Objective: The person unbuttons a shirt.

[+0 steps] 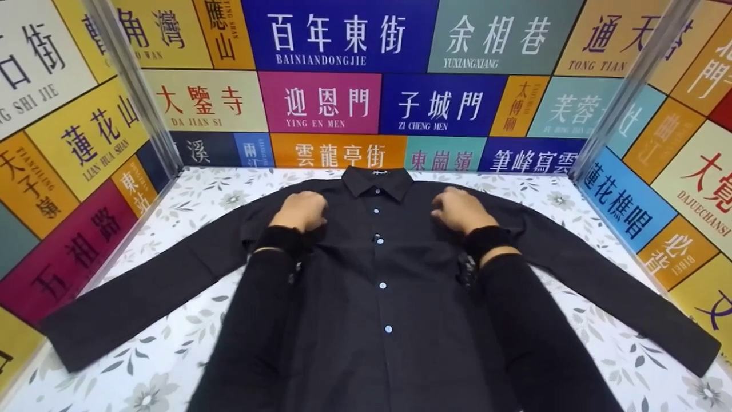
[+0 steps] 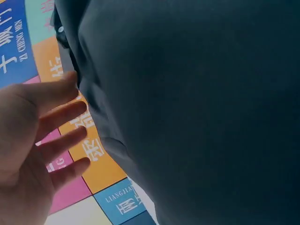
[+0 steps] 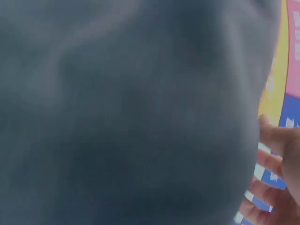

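A black long-sleeved button-up shirt [image 1: 343, 303] lies front up, its collar [image 1: 359, 182] at the far end and light buttons [image 1: 382, 285] down the middle. Its sleeves spread out to both sides. My left hand [image 1: 302, 210] is over the upper chest, left of the collar. At a similar height on the other side is my right hand [image 1: 462, 209]. Dark cloth fills most of both wrist views. There, the left fingers [image 2: 63, 143] are apart and slightly bent beside the cloth edge. The right fingers [image 3: 267, 190] look loosely bent, their tips right at the cloth.
Beneath the shirt is a white table [image 1: 151, 357] with a grey leaf and flower pattern. Colourful panels [image 1: 320, 103] with large characters stand upright behind it and along both sides. Clear corner strips [image 1: 635, 86] join the panels. Dark bands [image 1: 489, 237] circle both wrists.
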A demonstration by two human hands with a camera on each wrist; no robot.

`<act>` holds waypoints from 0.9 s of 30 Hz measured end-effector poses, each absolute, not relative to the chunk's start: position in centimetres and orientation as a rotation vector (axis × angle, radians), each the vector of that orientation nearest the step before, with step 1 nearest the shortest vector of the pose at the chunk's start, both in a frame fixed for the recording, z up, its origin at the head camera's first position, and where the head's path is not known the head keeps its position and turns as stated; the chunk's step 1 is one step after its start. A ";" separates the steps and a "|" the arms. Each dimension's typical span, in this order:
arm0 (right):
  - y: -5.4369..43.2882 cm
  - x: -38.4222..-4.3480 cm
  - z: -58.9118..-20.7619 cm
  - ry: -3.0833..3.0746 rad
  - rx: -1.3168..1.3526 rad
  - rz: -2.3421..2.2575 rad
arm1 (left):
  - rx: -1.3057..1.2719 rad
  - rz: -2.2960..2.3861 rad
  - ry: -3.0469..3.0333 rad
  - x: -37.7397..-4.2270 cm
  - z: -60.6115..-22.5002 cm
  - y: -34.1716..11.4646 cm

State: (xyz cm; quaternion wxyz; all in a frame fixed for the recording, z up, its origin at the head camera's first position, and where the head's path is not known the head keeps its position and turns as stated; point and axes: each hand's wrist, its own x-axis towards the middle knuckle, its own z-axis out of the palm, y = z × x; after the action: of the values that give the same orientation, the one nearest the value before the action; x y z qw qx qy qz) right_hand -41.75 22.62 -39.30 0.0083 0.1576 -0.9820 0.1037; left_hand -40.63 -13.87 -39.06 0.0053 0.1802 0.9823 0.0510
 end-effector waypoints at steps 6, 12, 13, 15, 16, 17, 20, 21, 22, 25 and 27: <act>20.9 -42.8 -40.5 -3.242 0.309 0.295 | 0.353 0.065 3.017 -41.0 -39.8 -12.8; 22.2 -44.6 -43.7 -3.219 0.147 0.383 | 0.276 0.107 3.151 -41.7 -42.8 -13.5; 22.2 -44.8 -43.9 -3.202 0.144 0.377 | 0.271 0.100 3.169 -41.9 -43.1 -13.6; 22.3 -45.1 -44.1 -3.145 0.132 0.366 | 0.259 0.091 3.202 -42.5 -43.4 -13.5; 22.2 -45.0 -44.1 -3.107 0.124 0.371 | 0.251 0.093 3.226 -42.7 -43.3 -13.5; 21.6 -44.1 -43.0 -3.078 0.101 0.364 | 0.244 0.087 3.255 -42.9 -43.2 -13.4; 22.1 -44.3 -43.1 -2.931 0.146 0.379 | 0.224 0.101 3.367 -43.3 -42.7 -13.5; 22.4 -44.4 -43.2 -2.906 0.178 0.385 | 0.224 0.103 3.390 -43.3 -42.5 -13.6; 22.7 -44.3 -43.3 -2.902 0.210 0.388 | 0.237 0.106 3.399 -43.2 -42.4 -13.7; 23.5 -44.0 -43.7 -2.961 0.317 0.388 | 0.295 0.133 3.323 -42.8 -42.5 -14.3; 23.9 -43.8 -44.0 -3.015 0.363 0.386 | 0.331 0.151 3.206 -42.2 -42.6 -14.8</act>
State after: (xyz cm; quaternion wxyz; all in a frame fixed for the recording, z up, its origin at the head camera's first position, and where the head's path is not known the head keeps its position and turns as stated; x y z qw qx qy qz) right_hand -43.81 23.93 -43.95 0.0403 0.1184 -0.9841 0.1260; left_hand -42.23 -14.83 -42.65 -0.0426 0.1025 0.9927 0.0468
